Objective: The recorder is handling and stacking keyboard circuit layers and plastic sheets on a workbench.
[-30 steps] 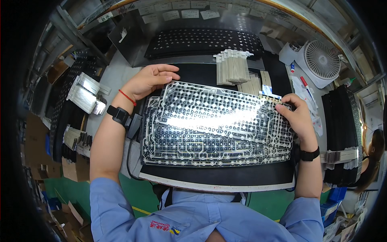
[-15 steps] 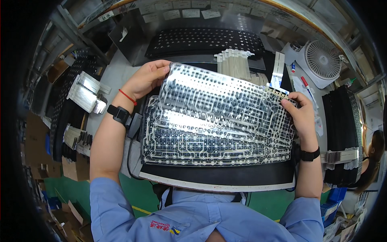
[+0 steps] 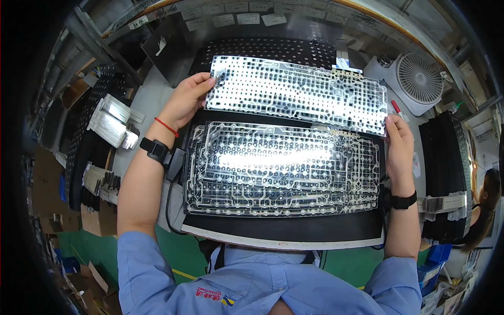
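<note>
A clear keyboard membrane sheet (image 3: 294,92) with printed circuit tracks is held up between my hands, its right end lower than its left. My left hand (image 3: 188,100) pinches its left edge between thumb and fingers. At the lower right corner, my right hand (image 3: 400,147) grips it the same way. Below lies a stack of similar membranes (image 3: 283,173), slightly fanned, on a black work surface (image 3: 283,227). A bright glare runs across the stack. The strip of connector tails behind the held sheet is mostly hidden.
A white fan (image 3: 420,77) stands at the back right, with a red marker (image 3: 396,108) before it. Black perforated sheets (image 3: 262,47) lie at the back. Bundles of silvery strips (image 3: 113,118) sit left; a black stack (image 3: 443,157) stands right.
The held membrane has moved away from me and up off the stack, uncovering more sheets beneath. It now hides the pale strips at the back. Both hands keep their grip.
</note>
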Available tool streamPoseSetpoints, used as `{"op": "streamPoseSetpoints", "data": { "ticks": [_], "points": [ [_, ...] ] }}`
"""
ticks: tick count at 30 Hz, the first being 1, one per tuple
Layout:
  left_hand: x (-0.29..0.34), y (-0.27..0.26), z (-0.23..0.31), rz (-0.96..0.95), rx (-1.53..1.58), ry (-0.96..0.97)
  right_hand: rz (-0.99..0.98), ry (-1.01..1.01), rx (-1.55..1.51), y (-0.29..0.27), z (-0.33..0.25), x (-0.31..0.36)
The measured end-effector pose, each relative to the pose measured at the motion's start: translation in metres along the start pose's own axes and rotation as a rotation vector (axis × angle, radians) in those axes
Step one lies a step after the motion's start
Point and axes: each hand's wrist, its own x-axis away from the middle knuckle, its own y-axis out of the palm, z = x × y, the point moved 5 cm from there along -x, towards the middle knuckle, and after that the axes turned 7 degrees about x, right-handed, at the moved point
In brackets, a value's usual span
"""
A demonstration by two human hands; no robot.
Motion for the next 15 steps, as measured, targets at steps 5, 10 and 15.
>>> {"op": "streamPoseSetpoints", "data": {
  "ticks": [5, 10, 15],
  "points": [
    [0.000, 0.005, 0.002, 0.069, 0.023, 0.021, -0.039, -0.027, 0.081, -0.009, 0.004, -0.002],
    [0.000, 0.000, 0.001, 0.082, -0.047, 0.004, 0.048, 0.026, 0.250, 0.001, -0.005, 0.002],
    [0.000, 0.003, 0.001, 0.073, -0.087, 0.007, -0.101, 0.189, 0.311, 0.007, 0.007, 0.004]
  ]
}}
